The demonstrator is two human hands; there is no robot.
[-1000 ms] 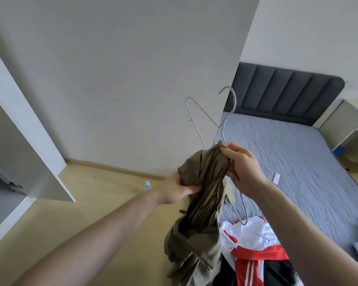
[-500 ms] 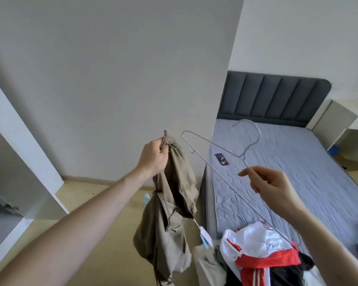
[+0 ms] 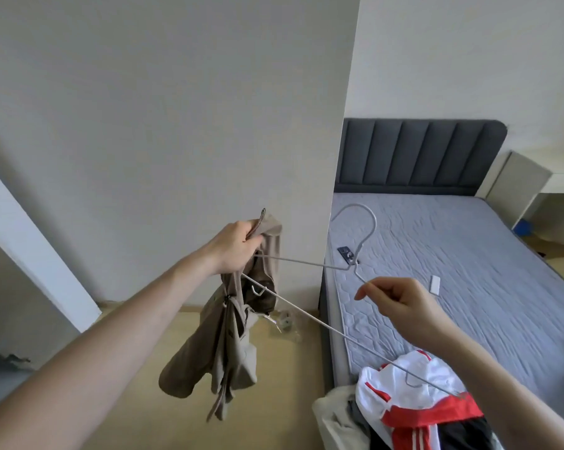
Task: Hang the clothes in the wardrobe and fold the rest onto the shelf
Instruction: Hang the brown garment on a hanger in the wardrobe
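My left hand [image 3: 238, 246] grips the top edge of a khaki garment [image 3: 232, 336], which hangs down over the floor. My right hand [image 3: 400, 303] pinches a thin white wire hanger [image 3: 306, 311] just below its hook. The hanger's left end reaches into the garment beside my left hand; its right end lies over a white and red jersey [image 3: 413, 388]. That jersey tops a pile of clothes [image 3: 339, 417] at the foot of the bed.
A grey mattress [image 3: 452, 271] with a dark padded headboard [image 3: 420, 157] fills the right side; a phone [image 3: 346, 254] and a small white object [image 3: 434, 284] lie on it. A white wall panel [image 3: 176, 125] stands ahead. A pale wooden floor [image 3: 144, 401] lies below, with the wardrobe edge [image 3: 30, 241] at left.
My hands have separated; the left lifted the khaki garment up and left, the right slid down the hanger. The hanger's left tip now reaches the garment.
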